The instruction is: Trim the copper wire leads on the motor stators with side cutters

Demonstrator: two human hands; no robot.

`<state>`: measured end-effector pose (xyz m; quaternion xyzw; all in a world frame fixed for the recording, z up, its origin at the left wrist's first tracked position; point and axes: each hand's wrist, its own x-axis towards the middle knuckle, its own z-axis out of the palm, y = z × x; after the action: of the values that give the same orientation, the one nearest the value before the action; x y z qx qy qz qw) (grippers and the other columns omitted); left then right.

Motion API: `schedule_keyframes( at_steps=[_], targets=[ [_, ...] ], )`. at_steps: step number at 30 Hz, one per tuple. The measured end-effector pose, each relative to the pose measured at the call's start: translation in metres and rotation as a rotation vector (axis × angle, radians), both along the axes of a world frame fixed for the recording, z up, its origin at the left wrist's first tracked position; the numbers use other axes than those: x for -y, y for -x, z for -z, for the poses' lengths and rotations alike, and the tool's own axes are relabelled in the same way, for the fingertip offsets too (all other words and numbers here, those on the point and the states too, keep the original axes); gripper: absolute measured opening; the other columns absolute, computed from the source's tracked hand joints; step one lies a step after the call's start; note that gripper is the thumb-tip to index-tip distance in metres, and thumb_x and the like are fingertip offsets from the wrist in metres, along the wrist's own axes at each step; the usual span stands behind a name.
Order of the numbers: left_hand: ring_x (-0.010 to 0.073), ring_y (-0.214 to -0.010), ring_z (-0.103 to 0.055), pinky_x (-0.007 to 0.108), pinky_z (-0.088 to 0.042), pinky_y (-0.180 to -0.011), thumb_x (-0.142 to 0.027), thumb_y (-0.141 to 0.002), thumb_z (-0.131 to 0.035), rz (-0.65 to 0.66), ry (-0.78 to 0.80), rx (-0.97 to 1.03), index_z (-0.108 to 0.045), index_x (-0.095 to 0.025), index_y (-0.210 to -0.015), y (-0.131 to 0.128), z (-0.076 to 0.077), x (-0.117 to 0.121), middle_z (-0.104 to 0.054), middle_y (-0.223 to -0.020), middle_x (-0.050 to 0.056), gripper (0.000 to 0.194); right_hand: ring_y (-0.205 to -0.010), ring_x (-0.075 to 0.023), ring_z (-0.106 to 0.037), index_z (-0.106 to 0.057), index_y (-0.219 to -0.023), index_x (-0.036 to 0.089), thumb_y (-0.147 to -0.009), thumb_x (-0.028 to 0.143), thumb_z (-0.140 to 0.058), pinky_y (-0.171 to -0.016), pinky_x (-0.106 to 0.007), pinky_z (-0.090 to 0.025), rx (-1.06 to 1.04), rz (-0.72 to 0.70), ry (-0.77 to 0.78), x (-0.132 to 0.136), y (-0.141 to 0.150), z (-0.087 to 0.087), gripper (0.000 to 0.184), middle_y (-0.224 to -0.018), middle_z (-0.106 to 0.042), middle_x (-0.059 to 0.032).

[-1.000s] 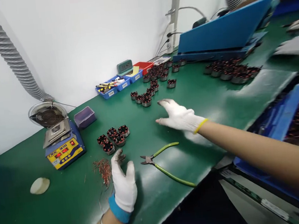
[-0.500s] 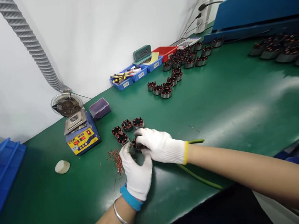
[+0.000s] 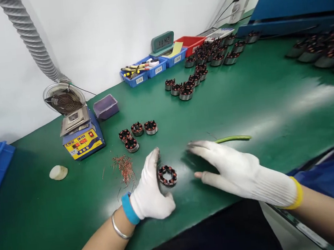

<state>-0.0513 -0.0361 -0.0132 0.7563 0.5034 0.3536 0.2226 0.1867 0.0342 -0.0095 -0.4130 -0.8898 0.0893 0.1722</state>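
Note:
A motor stator [image 3: 167, 176] with copper windings and a dark ring lies on the green table in front of me. My left hand [image 3: 151, 190], in a white glove with a blue cuff, curves beside it, thumb and fingers apart; whether it touches the stator I cannot tell. To the right, my gloved right hand [image 3: 228, 166] has its fingers stretched out and spread, with nothing gripped. From behind it pokes a curved green handle [image 3: 234, 138]; the rest of that tool is hidden. Several more stators [image 3: 131, 144] stand in a small group beyond my left hand.
Copper wire clippings [image 3: 124, 168] lie left of my left hand. A solder pot [image 3: 83, 141], a purple box [image 3: 106, 106] and a round white piece [image 3: 58, 172] sit farther left. At the back are blue tool bins [image 3: 157, 69], a clock [image 3: 162, 42] and many stators [image 3: 186, 94].
Both hands were together around a stator beside the group. Now it lies nearer me, apart from the group, and my right hand has moved right over the green-handled tool. The camera view has shifted.

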Motion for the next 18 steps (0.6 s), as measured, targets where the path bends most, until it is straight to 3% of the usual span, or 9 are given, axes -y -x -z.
schedule_keyframes(
  at_steps=[3,5,7,10,15,18],
  targets=[
    [0.0375,-0.125,-0.046,0.054,-0.040,-0.107,-0.028,-0.051,-0.072,-0.197,0.082,-0.070,-0.012,-0.009,-0.146,-0.012,-0.006,0.005,-0.042,-0.135,0.020,0.114,-0.100,-0.0259,-0.064,-0.061,-0.116,0.026,-0.082,0.049,-0.056,-0.078,-0.035,-0.049,0.002,0.031,0.346,0.012,0.020,-0.016,0.041,-0.114,-0.067,-0.0054],
    [0.0368,-0.111,-0.055,0.055,-0.046,-0.098,-0.041,-0.049,-0.077,-0.350,0.148,-0.127,-0.017,-0.007,-0.145,-0.021,-0.005,0.002,-0.053,-0.119,0.017,0.118,-0.092,-0.0218,-0.064,-0.063,-0.105,0.025,-0.085,0.049,-0.054,-0.074,-0.031,-0.046,-0.071,0.036,0.460,0.013,0.036,-0.022,0.033,-0.102,-0.069,-0.0035],
    [0.0346,-0.104,-0.059,0.052,-0.048,-0.093,-0.047,-0.056,-0.074,-0.414,0.187,-0.160,-0.022,-0.008,-0.144,-0.026,-0.001,-0.003,-0.058,-0.110,0.015,0.109,-0.083,-0.0176,-0.063,-0.063,-0.093,0.022,-0.089,0.044,-0.048,-0.070,-0.028,-0.042,-0.140,0.008,0.448,0.008,0.049,-0.023,0.026,-0.090,-0.069,-0.0027],
    [0.0300,-0.098,-0.062,0.047,-0.050,-0.090,-0.039,-0.066,-0.068,-0.396,0.201,-0.150,-0.023,-0.012,-0.145,-0.023,0.006,-0.008,-0.060,-0.107,0.012,0.096,-0.070,-0.0147,-0.058,-0.059,-0.079,0.020,-0.091,0.032,-0.045,-0.061,-0.026,-0.035,-0.069,0.022,0.364,-0.001,0.057,-0.017,0.022,-0.077,-0.065,-0.0010],
    [0.0249,-0.097,-0.061,0.041,-0.050,-0.091,-0.024,-0.065,-0.063,-0.201,0.144,-0.095,-0.011,-0.014,-0.149,-0.010,0.010,-0.008,-0.059,-0.107,0.009,0.100,-0.069,-0.0168,-0.057,-0.059,-0.079,0.020,-0.089,0.031,-0.045,-0.059,-0.028,-0.027,0.189,0.127,0.222,0.000,0.057,-0.011,0.020,-0.077,-0.063,-0.0018],
    [0.0270,-0.106,-0.058,0.042,-0.047,-0.097,-0.030,-0.061,-0.070,-0.243,0.112,-0.062,-0.014,-0.012,-0.149,-0.011,0.007,-0.008,-0.057,-0.115,0.011,0.105,-0.071,-0.0178,-0.058,-0.059,-0.079,0.019,-0.090,0.033,-0.045,-0.060,-0.029,-0.028,0.245,0.059,0.136,0.005,0.060,-0.009,0.023,-0.076,-0.063,-0.0032]
  ],
)
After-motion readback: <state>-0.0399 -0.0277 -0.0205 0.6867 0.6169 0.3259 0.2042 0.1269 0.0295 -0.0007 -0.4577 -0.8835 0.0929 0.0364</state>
